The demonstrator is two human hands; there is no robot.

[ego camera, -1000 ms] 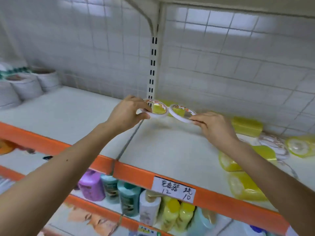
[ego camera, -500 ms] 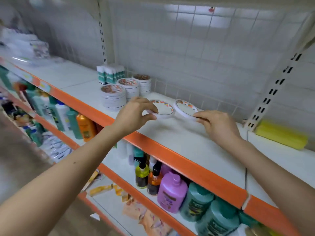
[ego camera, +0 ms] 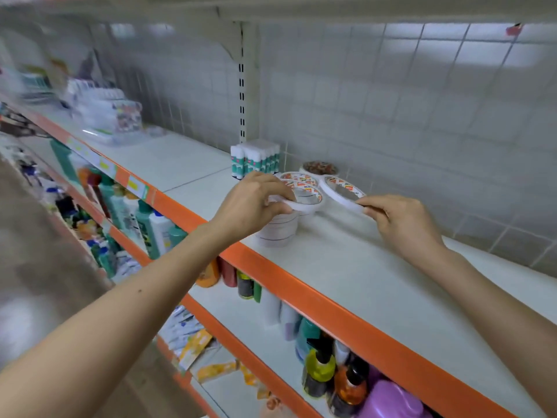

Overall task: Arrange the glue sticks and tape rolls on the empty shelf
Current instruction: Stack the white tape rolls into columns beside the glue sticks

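- White shelf [ego camera: 346,267]: its tape stacks are now coming within your reach.
- Left hand [ego camera: 250,203]: fingers are pinching a tape roll [ego camera: 307,207] over the front tape stack [ego camera: 277,230].
- Right hand [ego camera: 404,221]: fingers are pinching a second tape roll [ego camera: 343,202] just beside.

Two tape rolls are held aloft: left roll [ego camera: 303,208] and right roll [ego camera: 340,200]. Three tape stacks, front stack [ego camera: 278,233], middle stack [ego camera: 298,178] and rear stack [ego camera: 320,168], and one glue-stick pack [ego camera: 256,159] are counted on the shelf [ego camera: 376,282].

Tiled wall [ego camera: 422,116] behind orange-edged shelf [ego camera: 376,282]
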